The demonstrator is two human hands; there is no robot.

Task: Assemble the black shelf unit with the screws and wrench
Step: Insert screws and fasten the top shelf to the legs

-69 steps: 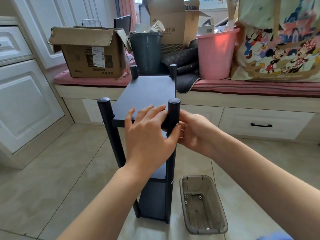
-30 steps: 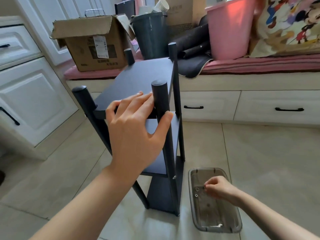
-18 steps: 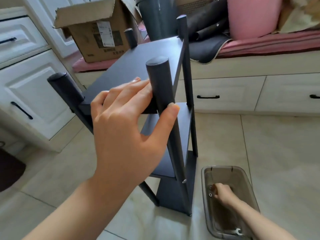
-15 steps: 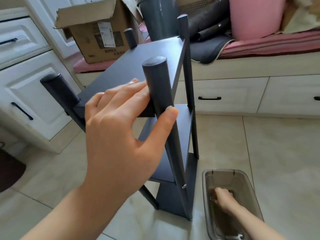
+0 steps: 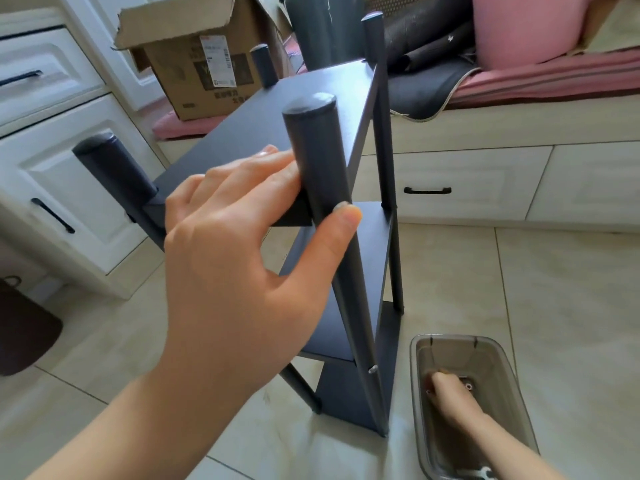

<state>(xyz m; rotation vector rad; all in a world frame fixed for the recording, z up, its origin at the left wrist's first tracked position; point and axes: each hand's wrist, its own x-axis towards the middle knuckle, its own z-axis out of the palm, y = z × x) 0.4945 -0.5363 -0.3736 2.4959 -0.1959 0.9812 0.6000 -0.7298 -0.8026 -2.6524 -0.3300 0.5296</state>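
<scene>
The black shelf unit (image 5: 277,109) stands upright on the tile floor, with three boards between four round posts. My left hand (image 5: 235,265) grips its near right post, fingers flat on the top board and thumb around the post. A silver screw head (image 5: 373,369) shows low on that post. To the right of the shelf's foot lies a clear plastic tray (image 5: 450,338). My right hand (image 5: 450,396) reaches into it, fingertips at small loose screws (image 5: 468,386). Whether it holds one is hidden. A small wrench (image 5: 483,474) lies at the tray's near end.
White cabinets (image 5: 69,188) stand to the left. Behind the shelf, a window seat with drawers (image 5: 467,181) carries a cardboard box (image 5: 201,64), a dark bin (image 5: 318,26) and a pink bucket (image 5: 519,26). A dark mat (image 5: 20,334) lies at the far left.
My right hand left the shelf's near right post and went down into the tray, among the screws. My left hand kept its grip, and the view moved closer and lower.
</scene>
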